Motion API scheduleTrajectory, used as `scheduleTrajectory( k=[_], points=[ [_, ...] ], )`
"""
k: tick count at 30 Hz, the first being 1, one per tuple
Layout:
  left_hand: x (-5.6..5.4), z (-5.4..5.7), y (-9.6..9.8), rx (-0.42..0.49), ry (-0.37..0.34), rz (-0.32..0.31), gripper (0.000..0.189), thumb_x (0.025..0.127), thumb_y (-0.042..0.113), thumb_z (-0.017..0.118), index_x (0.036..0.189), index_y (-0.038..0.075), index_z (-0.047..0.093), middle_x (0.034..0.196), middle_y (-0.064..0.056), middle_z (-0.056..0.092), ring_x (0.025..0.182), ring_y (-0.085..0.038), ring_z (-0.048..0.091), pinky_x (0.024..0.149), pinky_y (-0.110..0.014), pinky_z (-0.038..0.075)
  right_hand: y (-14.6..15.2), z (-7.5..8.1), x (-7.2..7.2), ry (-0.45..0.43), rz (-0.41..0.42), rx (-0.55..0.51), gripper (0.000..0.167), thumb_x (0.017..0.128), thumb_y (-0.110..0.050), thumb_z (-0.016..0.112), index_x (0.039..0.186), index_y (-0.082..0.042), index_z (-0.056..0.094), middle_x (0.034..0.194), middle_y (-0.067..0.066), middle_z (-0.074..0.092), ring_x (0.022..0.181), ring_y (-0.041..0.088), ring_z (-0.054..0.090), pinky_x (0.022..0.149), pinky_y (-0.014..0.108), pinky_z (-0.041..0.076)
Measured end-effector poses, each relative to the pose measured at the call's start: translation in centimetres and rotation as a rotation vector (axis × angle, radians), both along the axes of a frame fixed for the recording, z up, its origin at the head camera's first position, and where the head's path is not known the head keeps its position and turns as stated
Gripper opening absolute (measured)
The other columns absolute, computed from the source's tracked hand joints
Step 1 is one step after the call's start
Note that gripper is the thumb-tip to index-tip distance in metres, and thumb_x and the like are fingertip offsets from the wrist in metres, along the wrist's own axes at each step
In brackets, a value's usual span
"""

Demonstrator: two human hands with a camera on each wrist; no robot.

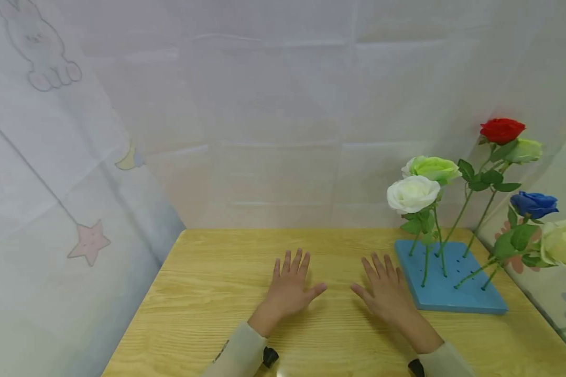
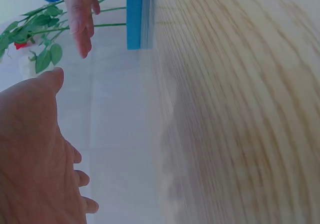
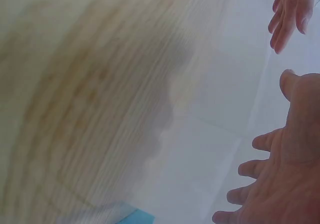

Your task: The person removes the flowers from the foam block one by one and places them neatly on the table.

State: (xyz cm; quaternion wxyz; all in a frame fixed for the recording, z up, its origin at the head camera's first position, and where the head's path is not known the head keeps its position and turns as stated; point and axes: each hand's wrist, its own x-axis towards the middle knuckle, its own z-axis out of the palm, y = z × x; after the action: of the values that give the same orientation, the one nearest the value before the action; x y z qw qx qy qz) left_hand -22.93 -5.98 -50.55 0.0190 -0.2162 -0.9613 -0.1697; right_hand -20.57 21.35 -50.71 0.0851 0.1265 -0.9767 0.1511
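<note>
Both hands are held palm down a little above the wooden table, holding nothing. My left hand (image 1: 289, 289) has its fingers spread, with the thumb pointing right. To its right, my right hand (image 1: 388, 294) also has spread fingers, its thumb pointing left; it is the nearer one to a blue block (image 1: 457, 303) with small holes. Several roses stand in that block on green stems: a white rose (image 1: 413, 194), a light green rose (image 1: 435, 168), a red rose (image 1: 502, 130), a blue rose (image 1: 534, 204) and a cream rose (image 1: 565, 245) leaning right.
The wooden table (image 1: 207, 303) ends at a pale hanging cloth (image 1: 273, 115) behind. Printed cloth (image 1: 37, 220) also hangs at the left side, and more stands close to the roses on the right. Small black devices sit at both wrists.
</note>
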Motion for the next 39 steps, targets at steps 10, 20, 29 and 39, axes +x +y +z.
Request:
scheduleTrajectory(
  k=[10, 20, 29, 39],
  points=[
    [0.1, -0.5, 2.0, -0.052, -0.006, -0.054, 0.097, 0.095, 0.079, 0.031, 0.164, 0.015, 0.011, 0.17, -0.007, 0.003, 0.156, -0.035, -0.003, 0.122, -0.063, 0.005, 1.7, 0.2, 2.2, 0.006, -0.017, -0.004, 0.08, 0.101, -0.058, 0.053, 0.158, -0.007, 0.032, 0.165, 0.025, 0.019, 0.15, 0.052, 0.009, 0.111, 0.076, 0.017],
    [0.5, -0.2, 4.1, -0.076, -0.013, -0.076, 0.097, 0.094, 0.081, 0.027, 0.165, 0.016, 0.009, 0.17, -0.004, 0.0, 0.156, -0.032, -0.004, 0.123, -0.06, 0.005, 4.2, 0.2, 4.1, 0.05, -0.022, -0.049, 0.076, 0.1, -0.05, 0.061, 0.155, -0.004, 0.036, 0.16, 0.028, 0.028, 0.145, 0.055, 0.022, 0.109, 0.074, 0.024],
    [0.6, -0.1, 6.4, -0.101, -0.008, -0.118, 0.096, 0.094, 0.083, 0.02, 0.165, 0.019, 0.005, 0.17, -0.001, -0.002, 0.156, -0.03, -0.004, 0.124, -0.058, 0.007, 7.0, 0.2, 5.5, 0.194, 0.005, -0.056, 0.066, 0.096, -0.041, 0.07, 0.141, 0.003, 0.051, 0.149, 0.03, 0.041, 0.132, 0.053, 0.04, 0.098, 0.071, 0.04],
    [0.8, -0.5, 9.5, -0.099, -0.019, -0.169, 0.093, 0.096, 0.08, 0.024, 0.165, 0.021, 0.007, 0.171, -0.001, 0.0, 0.156, -0.03, -0.002, 0.124, -0.058, 0.009, 10.5, 0.0, 6.5, 0.068, -0.067, -0.053, 0.071, 0.098, -0.043, 0.066, 0.147, 0.004, 0.045, 0.148, 0.033, 0.039, 0.128, 0.055, 0.042, 0.093, 0.071, 0.042]
  ],
)
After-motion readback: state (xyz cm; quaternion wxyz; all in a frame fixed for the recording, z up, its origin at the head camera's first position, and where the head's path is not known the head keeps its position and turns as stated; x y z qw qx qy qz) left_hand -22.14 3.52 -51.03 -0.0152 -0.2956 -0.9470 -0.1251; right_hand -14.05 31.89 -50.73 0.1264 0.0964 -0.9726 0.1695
